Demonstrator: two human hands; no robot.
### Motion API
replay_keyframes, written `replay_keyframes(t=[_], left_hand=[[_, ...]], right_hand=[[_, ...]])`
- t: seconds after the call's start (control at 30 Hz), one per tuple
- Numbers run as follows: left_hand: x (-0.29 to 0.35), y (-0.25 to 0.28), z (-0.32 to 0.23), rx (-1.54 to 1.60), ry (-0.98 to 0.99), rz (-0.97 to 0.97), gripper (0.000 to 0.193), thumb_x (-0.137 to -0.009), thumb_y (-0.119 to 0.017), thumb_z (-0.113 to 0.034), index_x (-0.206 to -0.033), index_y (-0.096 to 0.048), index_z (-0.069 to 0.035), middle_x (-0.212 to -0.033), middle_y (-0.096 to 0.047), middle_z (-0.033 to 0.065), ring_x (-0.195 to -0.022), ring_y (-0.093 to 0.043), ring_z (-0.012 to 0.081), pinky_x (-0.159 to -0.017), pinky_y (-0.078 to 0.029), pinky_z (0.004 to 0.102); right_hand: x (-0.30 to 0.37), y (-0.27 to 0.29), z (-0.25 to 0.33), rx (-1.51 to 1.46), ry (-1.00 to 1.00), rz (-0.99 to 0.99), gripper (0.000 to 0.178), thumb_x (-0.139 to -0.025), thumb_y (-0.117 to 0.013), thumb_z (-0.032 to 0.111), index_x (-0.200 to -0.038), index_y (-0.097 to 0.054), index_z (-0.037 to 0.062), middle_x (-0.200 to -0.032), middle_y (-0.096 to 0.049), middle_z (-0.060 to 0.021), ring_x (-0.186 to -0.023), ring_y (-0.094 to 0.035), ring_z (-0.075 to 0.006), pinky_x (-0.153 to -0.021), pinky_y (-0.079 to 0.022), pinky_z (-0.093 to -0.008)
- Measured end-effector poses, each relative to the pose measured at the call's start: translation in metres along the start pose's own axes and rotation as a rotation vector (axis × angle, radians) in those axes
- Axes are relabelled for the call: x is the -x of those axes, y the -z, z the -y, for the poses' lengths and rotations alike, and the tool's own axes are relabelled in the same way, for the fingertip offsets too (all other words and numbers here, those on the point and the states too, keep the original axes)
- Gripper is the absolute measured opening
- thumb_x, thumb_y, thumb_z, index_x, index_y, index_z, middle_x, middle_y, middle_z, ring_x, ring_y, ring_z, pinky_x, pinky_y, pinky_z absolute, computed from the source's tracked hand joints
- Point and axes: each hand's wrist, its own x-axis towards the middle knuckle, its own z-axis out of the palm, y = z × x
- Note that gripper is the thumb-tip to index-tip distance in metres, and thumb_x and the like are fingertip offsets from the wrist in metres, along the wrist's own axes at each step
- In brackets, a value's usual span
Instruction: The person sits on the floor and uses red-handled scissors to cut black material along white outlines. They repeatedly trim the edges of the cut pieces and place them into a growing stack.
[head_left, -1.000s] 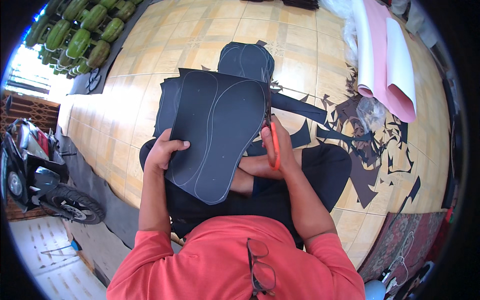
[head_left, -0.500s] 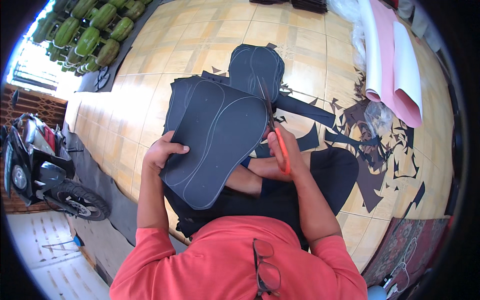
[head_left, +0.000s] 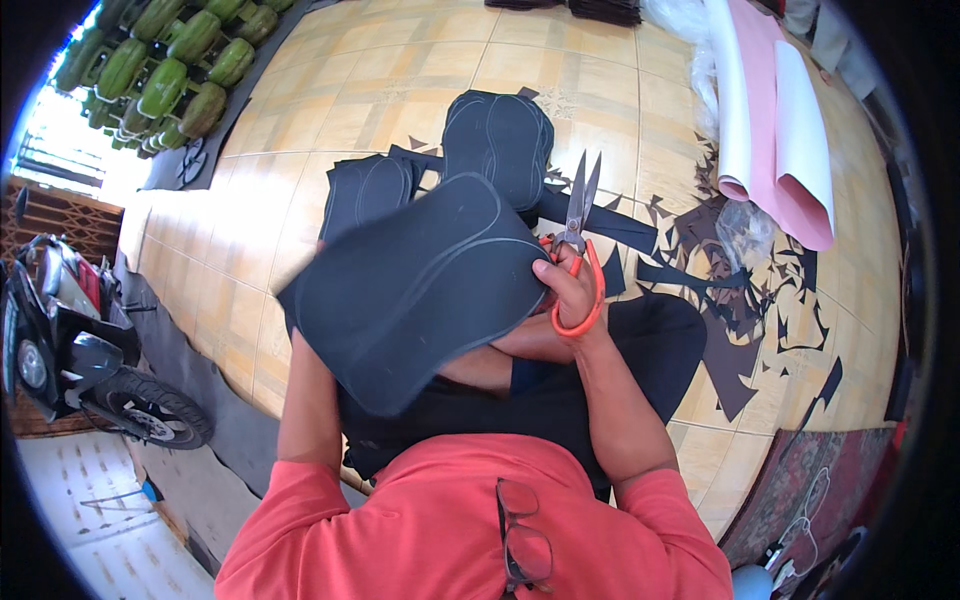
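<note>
A black sheet (head_left: 410, 290) with pale shoe-sole outlines drawn on it is held up, tilted, over my lap. My right hand (head_left: 570, 290) keeps orange-handled scissors (head_left: 573, 225) in its grip, blades apart and pointing away from me. The thumb of that hand presses on the sheet's right edge. My left hand (head_left: 320, 246) is mostly behind the sheet's left side; its fingers are almost wholly hidden. Beyond the sheet lie a stack of black sole-shaped pieces (head_left: 497, 140) and, left of it, more black marked sheets (head_left: 362, 195).
Black and brown offcuts (head_left: 730, 320) litter the tiled floor on the right. Behind them lie white and pink rolls (head_left: 770, 130). A motorcycle (head_left: 100, 340) stands at left, with green gas cylinders (head_left: 165, 85) at far left. A patterned mat (head_left: 810, 490) lies at near right.
The sheet has turned clockwise and come off the scissors. My right hand has rotated the scissors upright and put its thumb on the sheet's edge. My left hand has slipped behind the sheet.
</note>
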Motion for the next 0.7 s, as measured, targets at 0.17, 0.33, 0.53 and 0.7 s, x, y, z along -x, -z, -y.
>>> replay_keyframes(t=[0.17, 0.33, 0.53, 0.7], left_hand=[[-0.006, -0.083, 0.057, -0.756, -0.384, 0.378, 0.053, -0.094, -0.061, -0.017, -0.139, -0.039, 0.0, -0.132, -0.051, 0.0154, -0.123, -0.051, 0.026, -0.103, -0.043, 0.0401], [-0.029, -0.127, 0.077, -0.037, -0.457, -0.063, 0.048, -0.091, -0.059, -0.001, -0.135, -0.041, -0.002, -0.128, -0.053, 0.0121, -0.118, -0.054, 0.0243, -0.097, -0.048, 0.0386], [-0.028, -0.126, 0.055, 0.027, -0.528, -0.11, 0.043, -0.091, -0.055, 0.003, -0.132, -0.046, -0.005, -0.125, -0.054, 0.01, -0.113, -0.057, 0.0222, -0.094, -0.051, 0.0366], [-0.028, -0.113, 0.054, -0.073, -0.554, -0.105, 0.046, -0.09, -0.056, 0.002, -0.135, -0.044, -0.005, -0.127, -0.055, 0.0108, -0.116, -0.056, 0.0252, -0.097, -0.049, 0.0417]], right_hand=[[0.005, -0.018, 0.015, -0.12, -0.176, 0.09, 0.02, -0.087, -0.055, 0.012, -0.102, -0.054, -0.0007, -0.081, -0.06, -0.0068, -0.064, -0.06, -0.0146, -0.058, -0.05, -0.0295], [0.016, -0.024, 0.001, 0.096, -0.177, 0.006, 0.026, -0.093, -0.057, 0.026, -0.099, -0.053, 0.0013, -0.074, -0.057, -0.0055, -0.059, -0.058, -0.0133, -0.056, -0.049, -0.0279], [0.006, -0.015, -0.006, 0.523, 0.141, -0.142, 0.035, -0.099, -0.048, 0.037, -0.1, -0.054, 0.0024, -0.07, -0.052, -0.0027, -0.06, -0.051, -0.0104, -0.054, -0.044, -0.0262], [0.006, -0.017, 0.001, 0.656, 0.235, -0.128, 0.035, -0.098, -0.048, 0.036, -0.098, -0.055, 0.0016, -0.072, -0.054, -0.0075, -0.063, -0.054, -0.0169, -0.058, -0.044, -0.0302]])
